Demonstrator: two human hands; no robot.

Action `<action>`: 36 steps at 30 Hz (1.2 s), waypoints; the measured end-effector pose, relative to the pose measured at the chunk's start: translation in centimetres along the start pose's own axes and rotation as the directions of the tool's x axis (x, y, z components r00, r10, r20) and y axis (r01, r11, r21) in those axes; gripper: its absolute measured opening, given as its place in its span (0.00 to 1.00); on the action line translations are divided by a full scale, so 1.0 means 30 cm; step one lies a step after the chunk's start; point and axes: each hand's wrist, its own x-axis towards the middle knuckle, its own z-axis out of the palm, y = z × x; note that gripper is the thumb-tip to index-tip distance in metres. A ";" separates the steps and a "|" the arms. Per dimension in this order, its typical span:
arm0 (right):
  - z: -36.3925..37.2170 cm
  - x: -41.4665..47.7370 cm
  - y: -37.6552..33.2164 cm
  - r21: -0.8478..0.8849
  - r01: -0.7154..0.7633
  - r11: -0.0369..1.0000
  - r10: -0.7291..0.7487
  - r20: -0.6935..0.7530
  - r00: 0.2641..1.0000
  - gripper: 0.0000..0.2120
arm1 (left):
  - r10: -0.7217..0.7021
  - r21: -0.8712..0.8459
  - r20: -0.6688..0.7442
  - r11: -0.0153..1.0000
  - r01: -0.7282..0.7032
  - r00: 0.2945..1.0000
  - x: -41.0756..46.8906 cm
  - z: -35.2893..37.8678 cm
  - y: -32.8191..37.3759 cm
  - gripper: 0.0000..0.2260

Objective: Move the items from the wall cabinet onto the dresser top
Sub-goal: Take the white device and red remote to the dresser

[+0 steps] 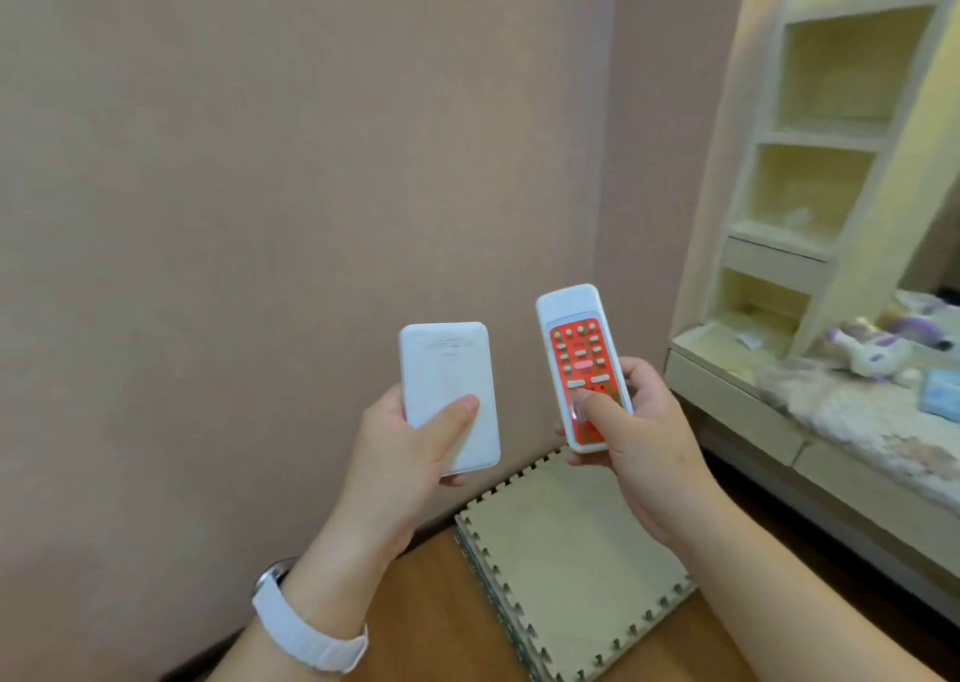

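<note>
My left hand [410, 452] grips a flat white power bank [448, 385], with the thumb lying across its lower face. My right hand [639, 432] grips a white remote control [576, 348] with a red button panel, thumb pressed on its lower buttons. Both items are held upright in mid-air in front of a plain pinkish wall. To the right stands a cream dresser with open cubby shelves [821, 130] above its top [727, 348]. My hands are left of the dresser and apart from it.
A fluffy cloth [852, 416], a plush toy [872, 348] and a blue packet [943, 395] lie on the dresser top. A stack of beige foam puzzle mats [571, 567] sits on the wooden floor below my hands. A white watch is on my left wrist.
</note>
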 end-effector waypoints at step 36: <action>-1.323 0.362 0.005 -0.095 -0.231 0.968 0.022 -0.889 0.458 0.07 | -0.198 0.111 0.849 0.973 0.201 0.490 0.579 1.772 -0.290 0.09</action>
